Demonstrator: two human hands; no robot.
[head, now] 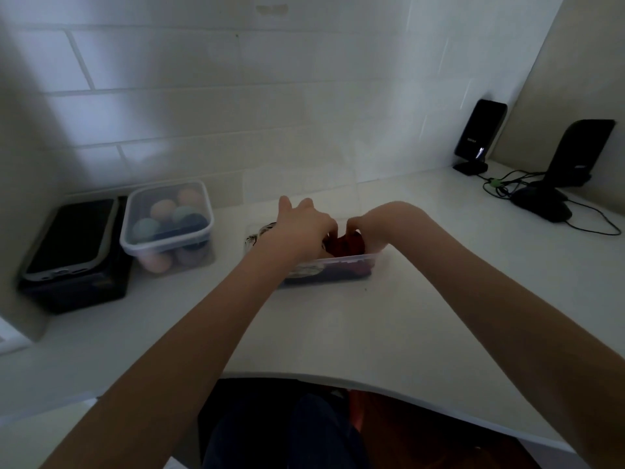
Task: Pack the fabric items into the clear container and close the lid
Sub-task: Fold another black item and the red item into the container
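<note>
Far to the left of the left hand (304, 225), a dark phone (69, 236) lies on a black box (101, 286), and just right of that a lidded tub (167, 225) holds pastel balls. Neither looks part of this job.

The left hand reaches over the near-left part of the clear container (338, 265), fingers curled down into it and thumb spread toward the wall. It seems to press or pinch the fabric below it; the fingertips are hidden, so whether it grips anything cannot be told. A patterned cloth (260, 233) shows at its wrist, inside the left end of the container.

Between the two hands sits a red cloth (350, 243), bunched above the rim. The right hand (368, 228) is bent at the wrist, fingers tucked down onto that red cloth; it looks closed on it, pushing it in.

The step in hand appears to be packing, stuffing the last fabric below the rim. No lid is clearly seen, so the next move calls for flattening the red cloth, then finding the lid and seating it squarely.

Well right of the right hand stand two dark devices (480, 130) with cables (507, 187).
</note>
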